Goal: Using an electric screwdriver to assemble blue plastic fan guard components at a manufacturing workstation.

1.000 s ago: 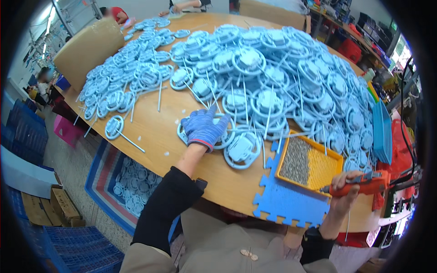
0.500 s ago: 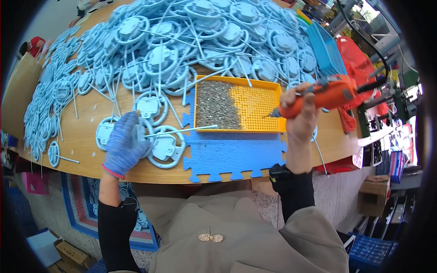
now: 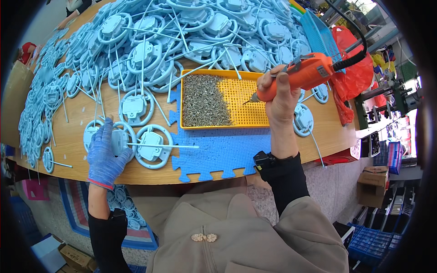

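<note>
My left hand (image 3: 104,157), in a blue knitted glove, grips a light blue plastic ring part (image 3: 120,142) between fingers and thumb. A thin rod sticks out of that part to the right, crossing a second ring part (image 3: 150,145) and ending over the blue foam mat (image 3: 218,154). My bare right hand (image 3: 280,102) is wrapped round an orange electric screwdriver (image 3: 298,77). Its bit points left and down, above a yellow perforated tray (image 3: 248,119). Small metal screws (image 3: 205,102) heap up in the tray's left half.
A large pile of light blue ring parts (image 3: 182,32) covers the table's far side. More ring parts (image 3: 302,119) lie right of the tray. A blue basket (image 3: 321,34) and red plastic bags (image 3: 353,68) stand at the far right. The screwdriver's black cable (image 3: 357,57) runs upward.
The gripped ring part's rod has swung down from the tray's front edge to the mat. My view has shifted slightly; the screwdriver stays above the tray.
</note>
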{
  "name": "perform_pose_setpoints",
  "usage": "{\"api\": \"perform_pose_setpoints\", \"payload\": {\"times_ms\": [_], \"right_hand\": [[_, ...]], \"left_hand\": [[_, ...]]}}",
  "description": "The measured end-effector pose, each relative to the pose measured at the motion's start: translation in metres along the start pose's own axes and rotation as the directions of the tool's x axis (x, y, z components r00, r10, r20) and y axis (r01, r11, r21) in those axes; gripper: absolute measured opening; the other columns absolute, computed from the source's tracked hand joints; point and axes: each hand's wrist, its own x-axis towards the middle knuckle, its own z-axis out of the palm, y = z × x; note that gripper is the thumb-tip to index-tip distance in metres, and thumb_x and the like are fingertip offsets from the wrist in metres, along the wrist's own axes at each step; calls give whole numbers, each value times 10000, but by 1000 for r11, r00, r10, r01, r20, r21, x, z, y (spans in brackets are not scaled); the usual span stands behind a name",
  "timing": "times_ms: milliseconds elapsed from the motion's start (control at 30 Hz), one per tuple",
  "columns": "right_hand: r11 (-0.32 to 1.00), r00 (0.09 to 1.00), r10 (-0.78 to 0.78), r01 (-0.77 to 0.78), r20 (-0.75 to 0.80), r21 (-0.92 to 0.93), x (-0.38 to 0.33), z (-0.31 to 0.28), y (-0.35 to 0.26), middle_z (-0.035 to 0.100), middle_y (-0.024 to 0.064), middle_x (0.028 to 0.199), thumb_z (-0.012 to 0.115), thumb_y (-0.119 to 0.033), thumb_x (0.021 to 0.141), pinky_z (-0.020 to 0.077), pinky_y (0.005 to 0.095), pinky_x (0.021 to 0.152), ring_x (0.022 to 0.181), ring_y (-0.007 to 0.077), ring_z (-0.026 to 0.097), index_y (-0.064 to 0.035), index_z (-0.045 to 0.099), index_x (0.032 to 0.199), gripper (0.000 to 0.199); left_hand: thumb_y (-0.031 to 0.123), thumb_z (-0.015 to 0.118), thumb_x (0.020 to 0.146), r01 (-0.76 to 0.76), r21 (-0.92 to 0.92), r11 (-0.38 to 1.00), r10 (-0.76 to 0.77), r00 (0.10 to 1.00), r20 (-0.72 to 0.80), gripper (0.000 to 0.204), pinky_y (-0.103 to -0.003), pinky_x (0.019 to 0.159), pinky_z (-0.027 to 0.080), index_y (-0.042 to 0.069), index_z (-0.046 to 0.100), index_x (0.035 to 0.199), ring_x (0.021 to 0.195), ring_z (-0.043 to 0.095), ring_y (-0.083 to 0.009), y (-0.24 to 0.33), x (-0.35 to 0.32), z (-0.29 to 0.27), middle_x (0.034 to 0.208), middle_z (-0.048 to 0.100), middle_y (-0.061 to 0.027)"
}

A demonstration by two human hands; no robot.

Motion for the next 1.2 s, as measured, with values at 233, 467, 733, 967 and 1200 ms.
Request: {"api": "perform_pose_setpoints", "payload": {"times_ms": [233,467,733,967,1200], "right_hand": [[1000,1000,25,-25,-14,-7,1,4,0,555,60,676,702,-329,842,457,311,613,627,172,538,-71,557,896,301],[999,1000,-4,3,-15,-53,-3,13,-23,542,52,694,681,-379,851,441,307,614,634,168,524,-74,559,920,336],[997,987,20,-32,159,75,-38,67,-61,506,45,676,623,-541,827,433,291,564,601,156,500,-53,511,965,519],[979,919,154,-192,362,70,-69,97,-50,495,31,658,604,-590,815,418,293,528,562,143,497,-58,480,957,565],[905,897,229,-339,379,256,-80,113,-39,526,51,691,765,-269,785,402,241,526,624,131,522,-20,508,964,400]], "left_hand": [[95,749,661,46,12,999,-45,993,-112,819,-410,943,431,8,373,1383,1095,540,-354,0,-11,8,1182,540,-216],[95,757,671,-289,-194,938,226,930,-291,721,-430,873,468,-33,444,1307,1007,568,-342,56,-34,-14,1086,574,-190],[173,795,639,-559,-472,682,496,827,-263,795,-441,939,410,23,430,1330,1084,510,-370,126,-42,57,1183,529,-194],[260,813,640,-371,-580,725,209,921,-329,760,-489,968,368,-30,489,1263,1007,545,-369,127,-47,66,1073,582,-163],[282,810,657,-374,-575,728,193,916,-351,753,-481,964,374,-5,494,1277,972,571,-351,126,-47,65,1036,597,-154]]}}
